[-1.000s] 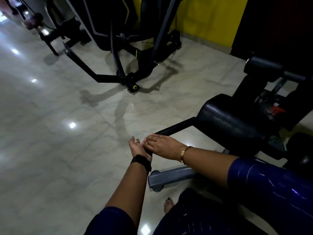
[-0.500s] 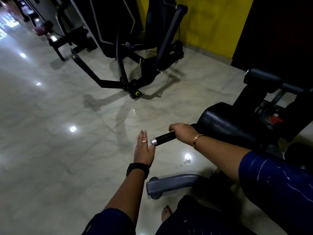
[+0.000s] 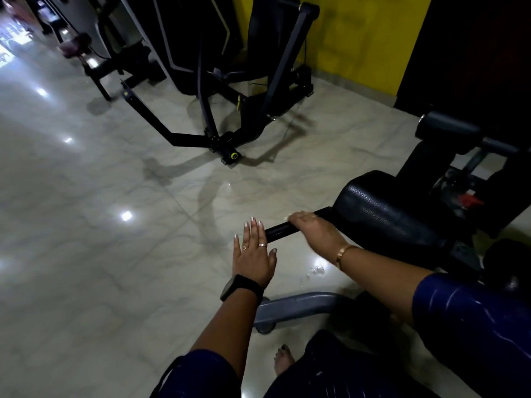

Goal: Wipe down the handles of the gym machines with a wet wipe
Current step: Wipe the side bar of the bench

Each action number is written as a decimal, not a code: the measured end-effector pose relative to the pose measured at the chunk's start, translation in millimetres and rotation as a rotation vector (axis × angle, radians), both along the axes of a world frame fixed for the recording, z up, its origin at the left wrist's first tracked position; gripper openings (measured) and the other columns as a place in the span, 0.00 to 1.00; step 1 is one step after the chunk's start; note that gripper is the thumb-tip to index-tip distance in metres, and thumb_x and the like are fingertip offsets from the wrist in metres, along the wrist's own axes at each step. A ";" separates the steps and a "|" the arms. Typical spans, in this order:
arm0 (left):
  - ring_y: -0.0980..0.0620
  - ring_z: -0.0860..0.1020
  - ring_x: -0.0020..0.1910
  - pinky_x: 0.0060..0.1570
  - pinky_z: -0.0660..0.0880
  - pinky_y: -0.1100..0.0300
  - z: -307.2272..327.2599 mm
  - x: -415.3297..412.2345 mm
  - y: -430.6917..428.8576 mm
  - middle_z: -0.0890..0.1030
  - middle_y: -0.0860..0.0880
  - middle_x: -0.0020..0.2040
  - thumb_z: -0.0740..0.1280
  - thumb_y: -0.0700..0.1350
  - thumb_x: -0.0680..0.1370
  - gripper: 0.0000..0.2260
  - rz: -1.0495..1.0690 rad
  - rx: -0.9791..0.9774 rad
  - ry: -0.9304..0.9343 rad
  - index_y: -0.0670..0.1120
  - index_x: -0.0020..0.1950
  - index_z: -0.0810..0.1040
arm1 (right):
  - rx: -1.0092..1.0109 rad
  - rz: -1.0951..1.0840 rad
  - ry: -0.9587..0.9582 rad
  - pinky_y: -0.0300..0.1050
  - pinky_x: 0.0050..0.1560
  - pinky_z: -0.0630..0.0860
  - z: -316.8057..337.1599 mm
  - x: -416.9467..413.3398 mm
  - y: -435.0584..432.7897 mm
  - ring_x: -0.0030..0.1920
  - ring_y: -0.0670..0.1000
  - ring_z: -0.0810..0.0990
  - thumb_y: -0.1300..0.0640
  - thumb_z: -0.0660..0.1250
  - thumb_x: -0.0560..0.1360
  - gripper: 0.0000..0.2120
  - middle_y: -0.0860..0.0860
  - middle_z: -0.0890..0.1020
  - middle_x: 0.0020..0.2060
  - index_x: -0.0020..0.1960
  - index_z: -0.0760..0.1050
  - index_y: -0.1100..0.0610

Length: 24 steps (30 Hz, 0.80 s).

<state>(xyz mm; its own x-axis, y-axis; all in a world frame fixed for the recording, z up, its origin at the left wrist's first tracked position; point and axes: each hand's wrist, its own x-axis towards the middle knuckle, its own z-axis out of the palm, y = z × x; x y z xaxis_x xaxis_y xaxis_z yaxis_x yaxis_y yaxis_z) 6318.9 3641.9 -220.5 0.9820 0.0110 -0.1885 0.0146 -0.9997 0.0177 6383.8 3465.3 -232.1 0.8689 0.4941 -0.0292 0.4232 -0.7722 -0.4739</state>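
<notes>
A black bar handle [image 3: 280, 231] sticks out to the left of a black padded roller [image 3: 382, 211] on the machine in front of me. My right hand [image 3: 313, 231] grips the handle near the roller, fingers curled over the top. A small pale bit, likely the wet wipe [image 3: 288, 217], shows at its fingertips; the rest is hidden under the hand. My left hand [image 3: 253, 254] is flat with straight fingers at the handle's free end, its fingertips beside the bar's tip and holding nothing.
The machine's grey base foot [image 3: 298, 307] lies on the glossy tiled floor [image 3: 115, 254] below my arms, and my bare foot [image 3: 283, 360] is beside it. Another black machine frame [image 3: 230, 119] stands further back by the yellow wall [image 3: 359, 38]. A second pad [image 3: 448, 129] is at the right.
A second ago both hands were together at the handle's end. My right hand has slid along the bar toward the roller, and my left hand has opened flat by the tip.
</notes>
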 end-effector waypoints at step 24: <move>0.49 0.36 0.78 0.74 0.36 0.47 5.4 -1.6 -4.8 0.33 0.45 0.78 0.55 0.46 0.78 0.36 -0.023 0.094 0.105 0.42 0.78 0.34 | 1.141 -1.356 0.904 0.49 0.57 0.76 -13.9 -60.2 66.3 0.49 0.55 0.77 0.68 0.54 0.78 0.13 0.56 0.78 0.50 0.56 0.74 0.61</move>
